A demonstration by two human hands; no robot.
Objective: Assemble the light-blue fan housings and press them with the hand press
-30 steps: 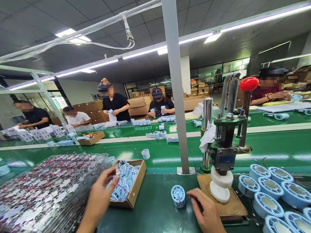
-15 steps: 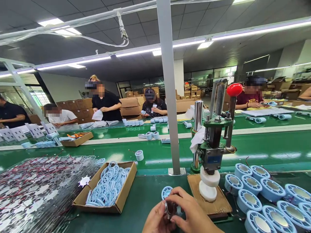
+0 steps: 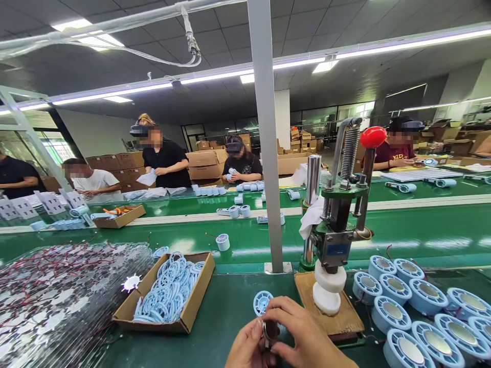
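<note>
My left hand (image 3: 246, 345) and my right hand (image 3: 305, 335) meet low in the middle of the view, above the green bench. Between their fingertips they grip a small round part (image 3: 270, 328) with a dark face and a shiny metal rim. My fingers cover some of it. Just beyond them a light-blue spoked ring (image 3: 263, 303) lies on the bench. To the right of my hands stands a hand press (image 3: 336, 245) with a red ball handle; its white pads (image 3: 328, 297) are apart, with nothing between them.
Left of my hands is a cardboard box (image 3: 184, 323) of blue rings, beside stacked clear trays (image 3: 57, 306) with red-wired parts. Several blue round housings (image 3: 391, 313) stand at right. A grey post (image 3: 264, 128) rises ahead. Co-workers sit or stand beyond the green conveyor (image 3: 422, 225).
Both hands keep hold of the round part, with only slight finger movement. A blue housing and a small box on the conveyor have shifted a little to the right.
</note>
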